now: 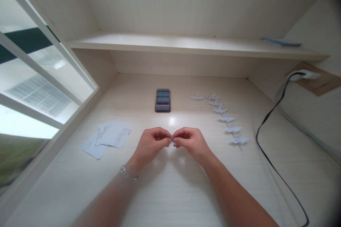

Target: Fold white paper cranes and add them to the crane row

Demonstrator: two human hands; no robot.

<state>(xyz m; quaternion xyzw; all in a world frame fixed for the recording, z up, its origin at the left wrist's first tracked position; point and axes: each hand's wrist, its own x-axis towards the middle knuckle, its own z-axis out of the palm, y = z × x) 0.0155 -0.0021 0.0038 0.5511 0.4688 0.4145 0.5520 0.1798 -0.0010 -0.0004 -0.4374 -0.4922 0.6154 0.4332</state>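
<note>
Over the middle of the desk, my left hand point(156, 140) and my right hand point(190, 141) meet at their fingertips. Both pinch a small piece of folded white paper point(172, 143), mostly hidden by the fingers, so its shape is hard to make out. A bracelet circles my left wrist. To the right, several white folded paper cranes point(226, 119) stand in a curved row on the desk. Left of my hands lie a few sheets of white paper point(114, 134) with writing, overlapping one another.
A dark phone-like object point(162, 100), blurred out, lies beyond my hands. On the right, a black cable point(262, 124) runs from a wall socket point(317, 78) down across the desk. A shelf point(186, 44) spans the back, bearing a flat bluish item point(282, 42). White bars edge the left side.
</note>
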